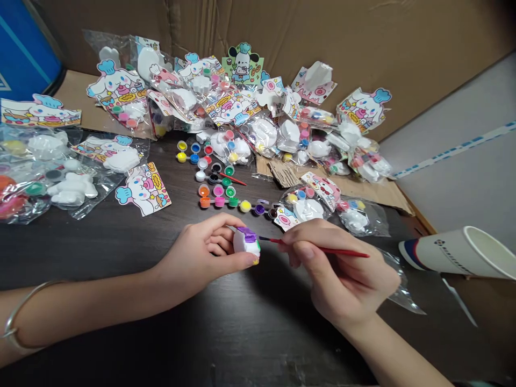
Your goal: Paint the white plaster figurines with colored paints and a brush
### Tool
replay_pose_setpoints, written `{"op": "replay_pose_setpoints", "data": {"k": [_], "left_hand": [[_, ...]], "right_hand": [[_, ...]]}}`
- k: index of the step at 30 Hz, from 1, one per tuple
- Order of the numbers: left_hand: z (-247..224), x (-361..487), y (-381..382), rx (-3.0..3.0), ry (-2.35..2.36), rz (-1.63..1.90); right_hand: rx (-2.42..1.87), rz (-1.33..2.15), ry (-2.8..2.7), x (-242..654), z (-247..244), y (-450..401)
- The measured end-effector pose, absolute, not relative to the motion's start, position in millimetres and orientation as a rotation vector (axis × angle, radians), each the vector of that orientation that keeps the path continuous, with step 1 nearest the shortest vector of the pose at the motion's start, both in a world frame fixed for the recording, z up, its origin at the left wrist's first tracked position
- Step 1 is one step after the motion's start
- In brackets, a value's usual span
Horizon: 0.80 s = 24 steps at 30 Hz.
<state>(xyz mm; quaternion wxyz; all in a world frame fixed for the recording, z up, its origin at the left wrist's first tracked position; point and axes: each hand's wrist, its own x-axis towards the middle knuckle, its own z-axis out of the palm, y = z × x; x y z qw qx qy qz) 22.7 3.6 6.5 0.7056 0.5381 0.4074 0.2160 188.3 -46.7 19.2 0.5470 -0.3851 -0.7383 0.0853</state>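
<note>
Over the dark table point(100, 317), the left hand point(197, 255) is gripping a small white painted figure point(246, 244) firmly between fingers and thumb at lower centre. Beyond it, paint pots point(217, 196) are sitting in rows. The right hand point(338, 269) is pinching a thin red paintbrush point(322, 248) in a narrow grip, its tip touching the figure's purple top. A paper cup point(459, 252) is lying at right.

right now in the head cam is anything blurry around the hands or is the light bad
Head view: no obvious motion blur; the left hand, painted white figurine and red paintbrush look sharp. The right hand casts a soft shadow across the dark table. The plastic bags show glare, and the wide lens bends the scene towards the edges.
</note>
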Motion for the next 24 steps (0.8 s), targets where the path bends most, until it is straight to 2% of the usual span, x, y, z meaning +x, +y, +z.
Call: {"op": "replay_pose_setpoints", "data": {"k": [7, 14, 24], "left_hand": [[6.5, 23.9, 4.0, 1.189, 0.901, 0.481], [6.0, 22.3, 2.9, 1.2, 0.898, 0.486], [7.3, 23.4, 3.6, 1.225, 0.896, 0.51]], "right_hand": [[-0.907, 0.274, -1.826, 186.2, 18.7, -47.5], [-0.977, 0.159, -1.781, 189.3, 20.1, -47.3], [-0.938, 0.285, -1.822, 186.4, 20.1, -48.6]]}}
